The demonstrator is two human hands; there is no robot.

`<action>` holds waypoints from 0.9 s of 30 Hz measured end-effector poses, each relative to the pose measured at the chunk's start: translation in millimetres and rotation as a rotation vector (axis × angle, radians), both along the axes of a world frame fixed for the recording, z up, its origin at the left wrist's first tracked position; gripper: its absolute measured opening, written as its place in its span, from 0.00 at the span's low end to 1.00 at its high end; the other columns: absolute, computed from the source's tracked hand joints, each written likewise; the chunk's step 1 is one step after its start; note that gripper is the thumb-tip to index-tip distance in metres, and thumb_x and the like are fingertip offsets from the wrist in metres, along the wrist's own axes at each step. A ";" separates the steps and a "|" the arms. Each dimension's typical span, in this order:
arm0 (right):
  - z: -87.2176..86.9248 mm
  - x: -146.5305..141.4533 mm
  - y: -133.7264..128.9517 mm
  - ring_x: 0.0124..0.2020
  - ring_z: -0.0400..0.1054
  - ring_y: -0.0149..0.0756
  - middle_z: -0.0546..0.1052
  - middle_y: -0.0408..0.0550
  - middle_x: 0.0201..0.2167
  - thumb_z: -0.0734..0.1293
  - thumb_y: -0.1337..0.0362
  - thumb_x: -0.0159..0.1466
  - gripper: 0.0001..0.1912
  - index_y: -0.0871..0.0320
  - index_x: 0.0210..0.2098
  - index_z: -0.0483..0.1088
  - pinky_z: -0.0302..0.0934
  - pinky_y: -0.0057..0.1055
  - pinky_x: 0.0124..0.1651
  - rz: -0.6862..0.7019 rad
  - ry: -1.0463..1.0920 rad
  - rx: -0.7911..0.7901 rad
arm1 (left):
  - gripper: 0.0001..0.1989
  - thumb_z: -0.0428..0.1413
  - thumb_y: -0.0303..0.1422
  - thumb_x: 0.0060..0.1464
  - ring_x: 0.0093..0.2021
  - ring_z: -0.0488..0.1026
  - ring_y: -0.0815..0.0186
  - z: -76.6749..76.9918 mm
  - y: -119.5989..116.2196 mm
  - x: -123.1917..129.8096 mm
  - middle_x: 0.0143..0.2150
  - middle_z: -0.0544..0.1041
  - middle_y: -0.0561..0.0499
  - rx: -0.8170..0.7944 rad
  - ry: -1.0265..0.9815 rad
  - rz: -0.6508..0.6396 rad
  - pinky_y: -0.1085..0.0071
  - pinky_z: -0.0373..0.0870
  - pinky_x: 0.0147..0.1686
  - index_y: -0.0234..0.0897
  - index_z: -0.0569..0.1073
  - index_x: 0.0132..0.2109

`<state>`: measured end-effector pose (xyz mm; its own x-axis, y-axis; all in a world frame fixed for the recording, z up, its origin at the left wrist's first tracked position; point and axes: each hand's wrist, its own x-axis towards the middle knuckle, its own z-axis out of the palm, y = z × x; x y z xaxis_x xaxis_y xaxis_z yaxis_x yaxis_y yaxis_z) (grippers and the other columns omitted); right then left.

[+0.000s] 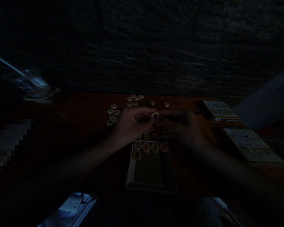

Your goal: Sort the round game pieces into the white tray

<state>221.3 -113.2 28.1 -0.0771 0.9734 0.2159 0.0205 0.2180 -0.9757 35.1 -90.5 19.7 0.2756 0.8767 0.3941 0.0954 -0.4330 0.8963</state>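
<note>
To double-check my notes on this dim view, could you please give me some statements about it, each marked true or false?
The left hand holds a round piece. True.
Five pieces lie in the open tray. True.
All five bear black characters. False: two are red.
The farther box and nearer box lie left of the tray. False: both lie to its right.

so it's just one head cam, worn up top and looking forward and down, tabletop (85, 108) mid-frame at about arm's reach, stone wall (146, 47) filling the upper half
</note>
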 end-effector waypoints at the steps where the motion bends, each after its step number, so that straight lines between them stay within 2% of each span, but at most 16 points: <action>1: -0.3 0.0 -0.2 0.36 0.81 0.42 0.86 0.49 0.36 0.81 0.53 0.52 0.16 0.54 0.38 0.84 0.74 0.35 0.40 -0.003 -0.007 0.008 | 0.15 0.67 0.31 0.52 0.41 0.84 0.60 0.0 -0.2 0.1 0.44 0.86 0.44 0.005 -0.005 0.001 0.67 0.81 0.42 0.34 0.83 0.48; 6: -2.3 0.9 0.8 0.33 0.80 0.40 0.85 0.48 0.32 0.78 0.51 0.57 0.14 0.54 0.36 0.84 0.72 0.31 0.34 -0.025 -0.073 0.042 | 0.11 0.67 0.36 0.54 0.43 0.84 0.58 1.1 -1.6 0.4 0.45 0.86 0.45 -0.013 -0.019 0.007 0.65 0.82 0.45 0.37 0.85 0.44; 12: -1.2 0.2 -0.1 0.27 0.77 0.38 0.84 0.49 0.28 0.77 0.48 0.57 0.16 0.56 0.33 0.84 0.69 0.29 0.29 -0.061 -0.110 0.023 | 0.12 0.67 0.37 0.55 0.37 0.85 0.59 3.8 -3.3 2.0 0.41 0.86 0.45 -0.186 -0.158 -0.048 0.64 0.84 0.40 0.35 0.84 0.44; 16: 0.1 -1.3 -2.7 0.27 0.78 0.37 0.84 0.48 0.29 0.76 0.49 0.60 0.15 0.55 0.35 0.84 0.70 0.30 0.30 -0.028 -0.091 -0.010 | 0.13 0.69 0.35 0.52 0.39 0.85 0.59 1.9 -0.7 1.8 0.42 0.86 0.45 -0.131 -0.151 -0.008 0.65 0.83 0.41 0.35 0.84 0.44; 20: -0.7 -1.6 -3.5 0.28 0.78 0.37 0.84 0.48 0.29 0.76 0.50 0.60 0.15 0.56 0.35 0.83 0.70 0.28 0.30 -0.019 -0.097 0.031 | 0.12 0.69 0.33 0.51 0.41 0.84 0.60 0.1 1.0 1.2 0.43 0.86 0.45 -0.031 -0.078 0.002 0.66 0.82 0.43 0.35 0.84 0.43; 24: -3.6 -1.7 -3.7 0.28 0.77 0.37 0.84 0.48 0.30 0.78 0.51 0.58 0.15 0.56 0.34 0.83 0.69 0.28 0.30 -0.035 -0.109 0.054 | 0.09 0.69 0.33 0.50 0.37 0.84 0.60 1.6 -0.8 1.7 0.38 0.86 0.46 -0.042 -0.033 -0.001 0.68 0.82 0.39 0.36 0.84 0.39; 27: -4.3 -2.1 -3.4 0.27 0.77 0.36 0.84 0.48 0.29 0.80 0.51 0.55 0.15 0.56 0.32 0.82 0.68 0.27 0.28 -0.049 -0.124 0.057 | 0.10 0.70 0.31 0.47 0.39 0.84 0.60 1.1 -2.2 1.5 0.39 0.86 0.47 -0.050 -0.045 -0.038 0.68 0.82 0.41 0.37 0.84 0.39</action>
